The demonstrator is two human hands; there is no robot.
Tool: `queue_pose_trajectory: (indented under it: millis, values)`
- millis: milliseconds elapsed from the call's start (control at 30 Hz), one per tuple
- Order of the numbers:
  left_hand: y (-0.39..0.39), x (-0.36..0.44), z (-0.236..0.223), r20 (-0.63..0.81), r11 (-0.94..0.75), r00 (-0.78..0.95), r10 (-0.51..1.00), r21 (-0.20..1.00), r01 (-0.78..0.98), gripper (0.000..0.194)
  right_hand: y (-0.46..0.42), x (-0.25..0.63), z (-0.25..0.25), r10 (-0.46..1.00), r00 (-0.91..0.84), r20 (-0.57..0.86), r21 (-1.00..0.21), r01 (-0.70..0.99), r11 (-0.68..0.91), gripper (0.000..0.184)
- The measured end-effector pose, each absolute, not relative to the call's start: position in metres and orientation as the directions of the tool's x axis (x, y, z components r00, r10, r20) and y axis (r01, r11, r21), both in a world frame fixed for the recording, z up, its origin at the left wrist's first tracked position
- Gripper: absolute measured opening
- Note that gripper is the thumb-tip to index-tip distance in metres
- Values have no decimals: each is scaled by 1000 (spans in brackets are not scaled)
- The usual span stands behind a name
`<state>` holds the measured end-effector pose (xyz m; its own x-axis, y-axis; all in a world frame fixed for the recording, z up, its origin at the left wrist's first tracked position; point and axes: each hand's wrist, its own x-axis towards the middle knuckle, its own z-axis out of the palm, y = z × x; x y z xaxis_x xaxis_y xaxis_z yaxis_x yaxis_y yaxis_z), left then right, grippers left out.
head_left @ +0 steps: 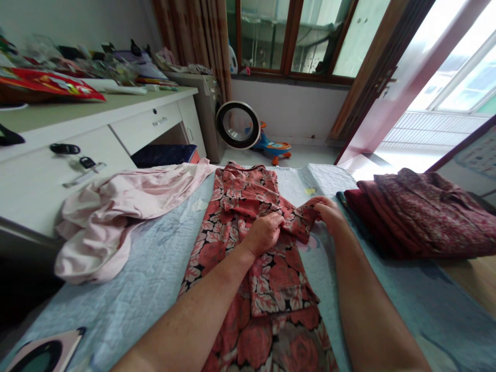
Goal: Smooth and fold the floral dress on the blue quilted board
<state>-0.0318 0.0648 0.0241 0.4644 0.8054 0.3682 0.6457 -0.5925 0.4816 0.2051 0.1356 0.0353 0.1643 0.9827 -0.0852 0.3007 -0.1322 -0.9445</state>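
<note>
A red floral garment (281, 281) with black and pale leaf shapes lies lengthwise on the pale blue quilted cover (155, 258), partly folded on itself. My left hand (264, 232) is closed on its fabric near the middle. To the right, my right hand (325, 209) pinches the end of a sleeve-like part, which is lifted a little and stretched between both hands. The fingertips of both hands are partly hidden by cloth and knuckles.
A crumpled pale pink cloth (112, 212) lies at left, and a stack of folded dark red clothes (422, 212) at right. Beyond the covered surface stand a washing machine with its round door (238, 125) open and a blue ride-on toy (273, 146). A cluttered desk (116, 116) runs along the left.
</note>
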Motion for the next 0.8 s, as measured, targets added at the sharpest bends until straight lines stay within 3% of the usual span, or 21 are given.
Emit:
queue_pose_trajectory:
  millis: [300, 467, 800]
  values:
    - [63, -33, 27, 402, -602, 460, 792, 390, 697, 9, 136, 205, 30, 989, 129, -64, -955, 281, -99, 29]
    - [62, -33, 29, 408, -599, 461, 788, 341, 724, 21, 134, 199, 31, 985, 156, -74, -959, 261, -113, 27]
    - [60, -34, 28, 385, -550, 406, 829, 427, 718, 20, 133, 197, 32, 986, 152, -76, -967, 229, -109, 25]
